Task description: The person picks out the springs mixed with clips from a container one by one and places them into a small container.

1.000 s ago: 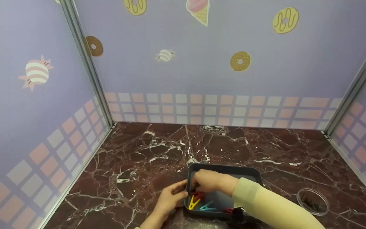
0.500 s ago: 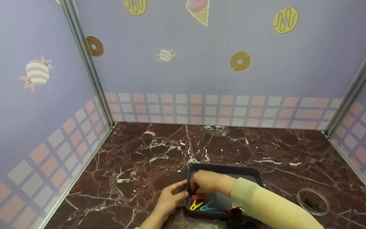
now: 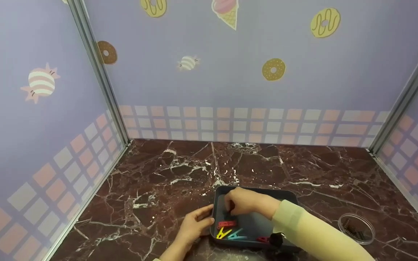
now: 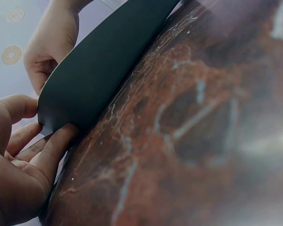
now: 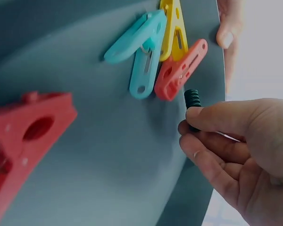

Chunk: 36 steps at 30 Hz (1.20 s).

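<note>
My right hand pinches a dark coil spring between thumb and fingertips, over the inside of a dark grey tray. My left hand touches the tray's left wall from outside, fingers fairly straight against it in the left wrist view. Inside the tray, a red clothespin lies close beyond the spring, beside a yellow clothespin and a light blue clothespin. Another red clothespin looms large at the left of the right wrist view.
A round clear dish with several dark springs stands on the marbled table, right of the tray. Patterned walls enclose the table at the back and sides. A dark device sits below my right sleeve.
My right hand has moved slightly right and up from the tray's left side, uncovering more of the red clothespin. My left hand stays at the tray wall.
</note>
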Each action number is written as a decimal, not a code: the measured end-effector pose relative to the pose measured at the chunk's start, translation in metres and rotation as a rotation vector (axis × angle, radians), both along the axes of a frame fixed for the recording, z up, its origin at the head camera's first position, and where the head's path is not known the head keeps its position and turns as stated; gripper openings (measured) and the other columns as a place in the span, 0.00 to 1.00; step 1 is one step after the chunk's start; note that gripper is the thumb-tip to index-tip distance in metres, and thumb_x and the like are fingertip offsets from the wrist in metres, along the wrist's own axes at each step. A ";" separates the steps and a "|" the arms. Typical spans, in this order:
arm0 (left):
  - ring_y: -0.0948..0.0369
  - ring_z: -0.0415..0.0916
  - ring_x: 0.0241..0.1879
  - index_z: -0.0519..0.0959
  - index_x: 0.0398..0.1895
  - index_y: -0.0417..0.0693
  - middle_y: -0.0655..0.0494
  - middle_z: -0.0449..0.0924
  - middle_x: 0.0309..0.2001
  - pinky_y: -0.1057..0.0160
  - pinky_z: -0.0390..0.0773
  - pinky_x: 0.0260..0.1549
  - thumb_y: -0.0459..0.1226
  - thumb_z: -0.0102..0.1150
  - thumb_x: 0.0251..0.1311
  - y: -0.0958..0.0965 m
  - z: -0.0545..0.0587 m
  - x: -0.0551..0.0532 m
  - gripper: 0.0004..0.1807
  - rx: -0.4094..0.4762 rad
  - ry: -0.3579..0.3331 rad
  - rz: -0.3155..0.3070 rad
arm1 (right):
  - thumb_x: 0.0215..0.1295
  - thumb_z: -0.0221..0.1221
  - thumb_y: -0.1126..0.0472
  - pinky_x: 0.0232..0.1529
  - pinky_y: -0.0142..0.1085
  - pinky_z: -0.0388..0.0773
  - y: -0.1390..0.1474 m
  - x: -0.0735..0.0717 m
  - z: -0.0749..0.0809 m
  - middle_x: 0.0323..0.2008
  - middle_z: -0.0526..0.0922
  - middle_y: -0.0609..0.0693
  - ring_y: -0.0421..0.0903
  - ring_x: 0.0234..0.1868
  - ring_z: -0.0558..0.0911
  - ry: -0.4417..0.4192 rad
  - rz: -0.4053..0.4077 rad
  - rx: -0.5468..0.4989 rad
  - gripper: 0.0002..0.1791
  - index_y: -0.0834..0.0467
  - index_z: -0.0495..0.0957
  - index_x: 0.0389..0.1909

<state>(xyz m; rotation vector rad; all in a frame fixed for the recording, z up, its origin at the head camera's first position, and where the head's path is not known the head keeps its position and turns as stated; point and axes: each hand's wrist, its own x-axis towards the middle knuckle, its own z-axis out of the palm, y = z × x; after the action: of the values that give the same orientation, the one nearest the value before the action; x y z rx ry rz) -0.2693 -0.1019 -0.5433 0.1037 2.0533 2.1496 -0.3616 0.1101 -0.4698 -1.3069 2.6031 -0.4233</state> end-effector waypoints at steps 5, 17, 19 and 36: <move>0.43 0.78 0.64 0.71 0.69 0.29 0.29 0.74 0.67 0.58 0.86 0.53 0.30 0.61 0.65 0.001 0.002 0.000 0.30 -0.056 0.058 0.020 | 0.55 0.69 0.70 0.34 0.27 0.81 0.012 0.000 0.004 0.33 0.91 0.50 0.36 0.31 0.84 -0.051 0.010 -0.035 0.09 0.56 0.89 0.36; 0.49 0.82 0.59 0.71 0.70 0.30 0.29 0.74 0.67 0.60 0.88 0.48 0.31 0.62 0.64 0.000 0.001 -0.001 0.30 -0.049 0.032 0.017 | 0.60 0.62 0.69 0.31 0.26 0.77 0.045 0.008 0.015 0.32 0.89 0.47 0.30 0.28 0.78 -0.108 0.008 -0.150 0.11 0.53 0.89 0.36; 0.50 0.83 0.58 0.70 0.70 0.30 0.29 0.74 0.67 0.58 0.89 0.46 0.30 0.62 0.64 0.000 0.000 -0.001 0.31 -0.028 0.020 0.015 | 0.61 0.61 0.69 0.33 0.27 0.79 0.052 0.010 0.016 0.34 0.90 0.47 0.31 0.30 0.80 -0.114 -0.004 -0.185 0.11 0.53 0.89 0.37; 0.47 0.81 0.61 0.71 0.71 0.33 0.30 0.72 0.69 0.57 0.89 0.47 0.32 0.62 0.64 0.001 0.003 0.000 0.31 -0.061 0.000 0.018 | 0.69 0.63 0.65 0.34 0.26 0.79 0.120 0.024 0.019 0.46 0.90 0.54 0.33 0.35 0.83 -0.188 -0.198 -0.469 0.09 0.56 0.88 0.46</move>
<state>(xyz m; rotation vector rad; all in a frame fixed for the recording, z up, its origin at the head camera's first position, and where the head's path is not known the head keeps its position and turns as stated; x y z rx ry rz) -0.2688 -0.1010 -0.5401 0.0782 2.1256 2.0951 -0.3374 0.2304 -0.4510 -1.0567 2.5682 -1.1880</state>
